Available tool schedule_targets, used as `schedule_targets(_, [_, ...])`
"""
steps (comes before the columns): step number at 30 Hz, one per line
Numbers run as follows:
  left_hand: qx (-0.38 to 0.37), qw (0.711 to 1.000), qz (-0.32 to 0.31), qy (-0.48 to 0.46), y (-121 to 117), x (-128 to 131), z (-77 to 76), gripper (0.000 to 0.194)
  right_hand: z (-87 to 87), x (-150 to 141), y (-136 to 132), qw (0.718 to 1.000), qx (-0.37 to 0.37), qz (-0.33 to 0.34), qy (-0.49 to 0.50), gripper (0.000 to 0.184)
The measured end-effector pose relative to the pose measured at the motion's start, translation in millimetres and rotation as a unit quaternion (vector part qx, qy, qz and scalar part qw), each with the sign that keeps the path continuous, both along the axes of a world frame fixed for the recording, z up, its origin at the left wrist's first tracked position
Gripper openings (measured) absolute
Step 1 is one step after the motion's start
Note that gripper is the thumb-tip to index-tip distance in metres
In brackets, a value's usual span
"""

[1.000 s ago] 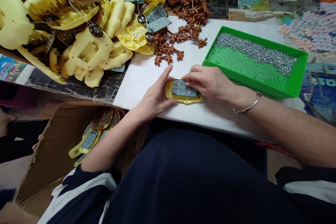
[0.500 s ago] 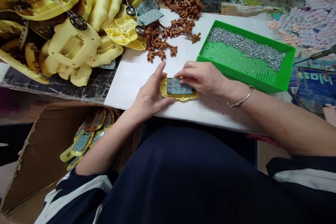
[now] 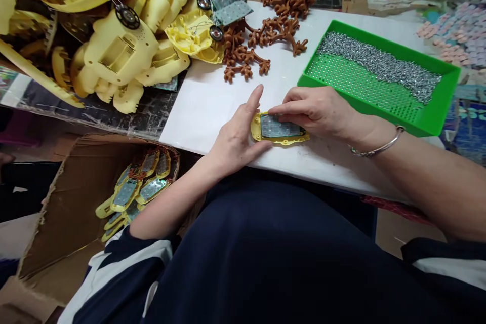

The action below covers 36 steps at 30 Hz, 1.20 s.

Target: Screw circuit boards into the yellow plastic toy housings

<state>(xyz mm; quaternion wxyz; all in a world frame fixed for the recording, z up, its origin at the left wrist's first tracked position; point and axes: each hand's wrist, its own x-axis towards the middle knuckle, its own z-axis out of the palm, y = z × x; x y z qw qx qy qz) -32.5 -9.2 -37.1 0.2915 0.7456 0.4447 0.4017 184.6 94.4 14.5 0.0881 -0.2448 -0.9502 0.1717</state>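
Near the front edge of the white tabletop lies a small yellow plastic shell [image 3: 256, 129] with a grey circuit board [image 3: 276, 127] set inside it. My left hand [image 3: 237, 136] grips the shell's left end, thumb along the near side and fingers at the far side. From the right, my right hand [image 3: 319, 111] has its fingertips bunched on the board's far edge and top, covering its right part. The ends of the curled right fingers are partly hidden.
A green tray [image 3: 379, 116] of small metal screws [image 3: 379, 63] stands right. Brown plastic branch-like pieces [image 3: 275, 30] lie behind. Yellow shells [image 3: 121, 50] with speakers [image 3: 128, 16] are heaped left. Below left, a cardboard box [image 3: 56, 212] holds several shells with boards [image 3: 125, 193].
The view has swung slightly, so the bench, tray and box appear further right. Both hands stay at the shell and board, with only slight finger movement on the right.
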Motion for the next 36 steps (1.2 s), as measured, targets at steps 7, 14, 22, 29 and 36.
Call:
schedule_targets(7, [0.005,1.0,0.008,0.012,-1.9,2.4,2.4,0.094,-4.1,3.0,1.8,0.999,0.029,0.024,0.006,0.033])
schedule_targets(14, [0.027,0.998,0.027,0.049,-1.2,2.4,0.7,0.092,-7.3,4.1,3.7,0.998,0.046,0.046,0.018,0.039])
schedule_targets(22, [0.162,0.965,0.073,0.191,-8.1,11.9,16.5,0.055,-5.3,4.2,2.0,0.998,0.02,0.045,0.028,0.029])
schedule_targets(29, [0.236,0.92,0.02,0.311,-4.4,35.6,24.6,0.02,-10.2,-0.5,1.5,0.998,-0.018,0.007,0.066,0.028])
schedule_targets(36, [0.296,0.91,0.036,0.288,-2.5,37.7,22.4,0.033,-0.5,17.7,-17.7,0.986,0.019,-0.067,0.151,0.025])
